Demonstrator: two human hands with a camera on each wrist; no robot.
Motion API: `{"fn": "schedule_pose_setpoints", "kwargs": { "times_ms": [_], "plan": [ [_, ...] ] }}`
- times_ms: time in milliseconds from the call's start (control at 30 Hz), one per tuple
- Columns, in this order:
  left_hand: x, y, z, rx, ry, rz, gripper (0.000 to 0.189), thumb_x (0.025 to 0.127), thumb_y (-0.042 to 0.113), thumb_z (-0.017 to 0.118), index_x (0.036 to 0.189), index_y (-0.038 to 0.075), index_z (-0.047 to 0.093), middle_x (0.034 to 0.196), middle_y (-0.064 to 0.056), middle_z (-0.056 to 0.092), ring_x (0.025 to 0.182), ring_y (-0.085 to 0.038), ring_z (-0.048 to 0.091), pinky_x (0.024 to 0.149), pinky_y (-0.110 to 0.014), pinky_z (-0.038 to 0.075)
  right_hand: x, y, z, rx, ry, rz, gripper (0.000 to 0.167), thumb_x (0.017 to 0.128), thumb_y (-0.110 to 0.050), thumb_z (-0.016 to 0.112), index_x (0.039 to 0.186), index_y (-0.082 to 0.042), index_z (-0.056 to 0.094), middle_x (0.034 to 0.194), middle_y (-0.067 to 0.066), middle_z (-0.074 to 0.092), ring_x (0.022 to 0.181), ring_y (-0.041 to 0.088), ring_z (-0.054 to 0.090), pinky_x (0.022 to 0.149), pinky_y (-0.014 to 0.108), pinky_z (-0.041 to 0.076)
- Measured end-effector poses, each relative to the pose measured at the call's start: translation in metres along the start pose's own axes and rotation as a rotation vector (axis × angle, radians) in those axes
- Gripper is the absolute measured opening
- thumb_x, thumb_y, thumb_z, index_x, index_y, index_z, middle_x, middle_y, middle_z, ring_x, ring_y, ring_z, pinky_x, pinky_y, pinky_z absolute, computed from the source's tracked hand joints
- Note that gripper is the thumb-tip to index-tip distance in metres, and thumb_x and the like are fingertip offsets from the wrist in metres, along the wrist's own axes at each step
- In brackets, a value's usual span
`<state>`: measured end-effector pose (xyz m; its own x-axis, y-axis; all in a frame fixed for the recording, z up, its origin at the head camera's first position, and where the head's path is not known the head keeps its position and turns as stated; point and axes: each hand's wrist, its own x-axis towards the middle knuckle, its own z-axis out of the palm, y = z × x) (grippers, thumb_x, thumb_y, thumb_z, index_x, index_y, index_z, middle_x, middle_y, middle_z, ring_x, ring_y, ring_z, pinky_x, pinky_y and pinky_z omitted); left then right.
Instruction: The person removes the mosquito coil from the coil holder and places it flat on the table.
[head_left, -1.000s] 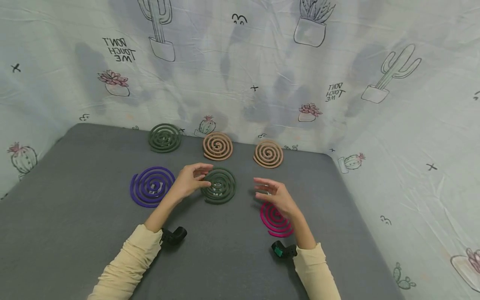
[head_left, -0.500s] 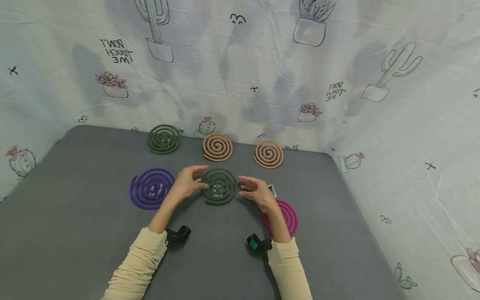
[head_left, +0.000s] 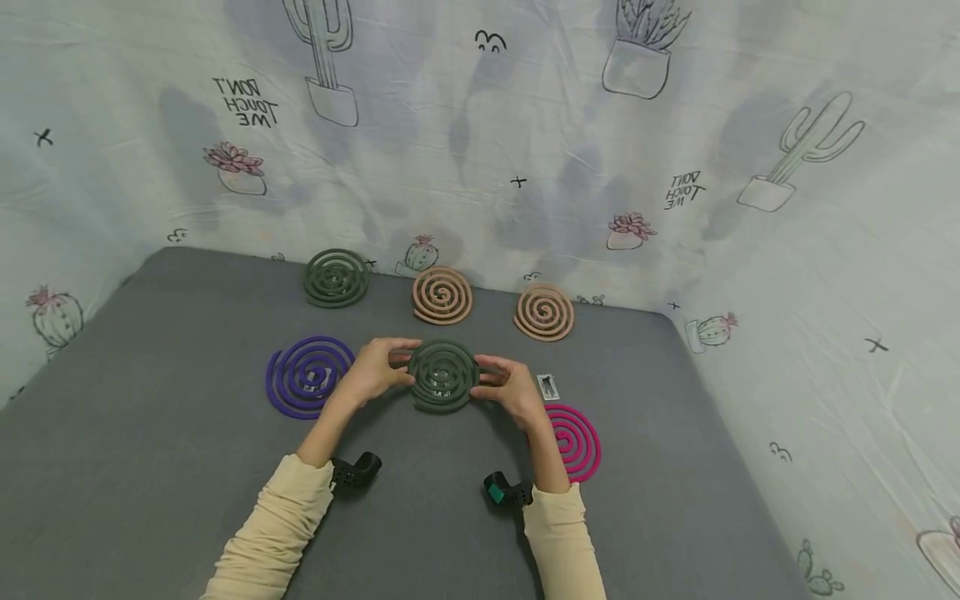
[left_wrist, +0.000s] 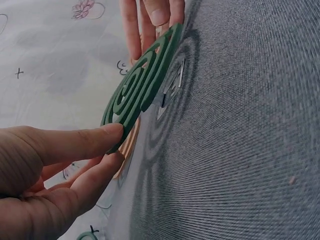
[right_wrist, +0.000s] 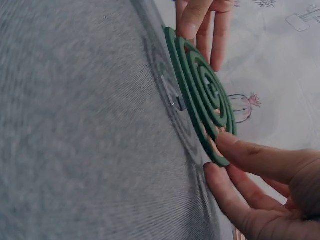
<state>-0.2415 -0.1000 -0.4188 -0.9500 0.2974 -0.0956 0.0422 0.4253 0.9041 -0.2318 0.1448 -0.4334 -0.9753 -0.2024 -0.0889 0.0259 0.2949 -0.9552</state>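
Observation:
A dark green mosquito coil (head_left: pixel 442 375) lies roughly level just above the table, between my two hands. My left hand (head_left: pixel 375 371) pinches its left edge between thumb and fingers. At the opposite edge, my right hand (head_left: pixel 513 390) grips it the same way, which the right wrist view confirms. Beneath the coil (left_wrist: pixel 160 70), a small metal stand (left_wrist: pixel 176 82) sits on the grey cloth; whether the two touch I cannot tell. A purple coil (head_left: pixel 279 379) is left of my left hand, over another metal piece. Partly behind my right forearm lies a pink coil (head_left: pixel 577 446).
Along the back edge are a second green coil (head_left: pixel 336 278) and two tan coils, one in the middle (head_left: pixel 442 296) and one at right (head_left: pixel 543 312). A loose metal stand (head_left: pixel 548 387) lies right of my right hand. A printed cloth (head_left: pixel 450 150) hangs behind the grey table (head_left: pixel 187 467).
My right hand has moved left from above the pink coil to the green coil's right edge and now grips it. My left hand stays at its left edge. The loose metal stand is now uncovered.

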Motion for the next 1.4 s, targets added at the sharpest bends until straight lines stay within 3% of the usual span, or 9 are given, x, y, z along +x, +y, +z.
{"fn": "schedule_pose_setpoints", "kwargs": {
  "times_ms": [200, 400, 833, 1167, 1400],
  "plan": [
    [0.000, 0.001, -0.001, 0.007, -0.009, -0.025, 0.064, 0.078, -0.010, 0.070, 0.137, -0.001, 0.048, 0.140, -0.028, 0.043, 0.122, -0.040, 0.051, 0.094, -0.041, 0.052, 0.002, 0.001, 0.001, 0.004, 0.023, -0.005, 0.058, 0.072, 0.012, 0.074, 0.126, -0.003, 0.060, 0.134, 0.016, 0.054, 0.114, 0.032, 0.057, 0.082, 0.032, 0.057],
    [0.001, 0.000, 0.001, -0.018, -0.028, -0.040, 0.067, 0.078, -0.011, 0.070, 0.139, -0.001, 0.046, 0.142, -0.029, 0.040, 0.123, -0.042, 0.050, 0.093, -0.039, 0.052, 0.002, 0.006, 0.000, 0.025, -0.007, -0.008, 0.065, 0.070, 0.014, 0.075, 0.130, -0.002, 0.057, 0.134, 0.019, 0.052, 0.114, 0.033, 0.056, 0.086, 0.030, 0.056],
    [-0.002, -0.005, 0.002, -0.021, -0.007, 0.016, 0.065, 0.077, -0.010, 0.071, 0.137, -0.003, 0.047, 0.142, -0.027, 0.042, 0.121, -0.040, 0.052, 0.093, -0.039, 0.052, 0.003, 0.014, -0.002, 0.060, 0.003, -0.009, 0.067, 0.068, 0.014, 0.076, 0.129, -0.007, 0.059, 0.136, 0.013, 0.050, 0.113, 0.025, 0.057, 0.086, 0.026, 0.055],
    [-0.005, -0.006, 0.000, 0.000, 0.008, 0.056, 0.063, 0.077, -0.006, 0.073, 0.135, -0.003, 0.049, 0.141, -0.025, 0.045, 0.123, -0.039, 0.051, 0.094, -0.042, 0.051, 0.001, 0.014, -0.004, 0.067, -0.012, -0.051, 0.065, 0.069, 0.012, 0.076, 0.130, -0.006, 0.058, 0.137, 0.013, 0.049, 0.113, 0.027, 0.056, 0.087, 0.027, 0.055],
    [-0.006, -0.006, -0.002, 0.014, -0.001, 0.079, 0.061, 0.079, -0.003, 0.073, 0.135, -0.002, 0.050, 0.141, -0.024, 0.045, 0.123, -0.039, 0.051, 0.094, -0.043, 0.051, -0.002, 0.010, -0.005, 0.064, -0.013, -0.059, 0.065, 0.069, 0.009, 0.078, 0.129, -0.007, 0.059, 0.129, 0.014, 0.053, 0.107, 0.022, 0.059, 0.086, 0.028, 0.056]
  ]
}}
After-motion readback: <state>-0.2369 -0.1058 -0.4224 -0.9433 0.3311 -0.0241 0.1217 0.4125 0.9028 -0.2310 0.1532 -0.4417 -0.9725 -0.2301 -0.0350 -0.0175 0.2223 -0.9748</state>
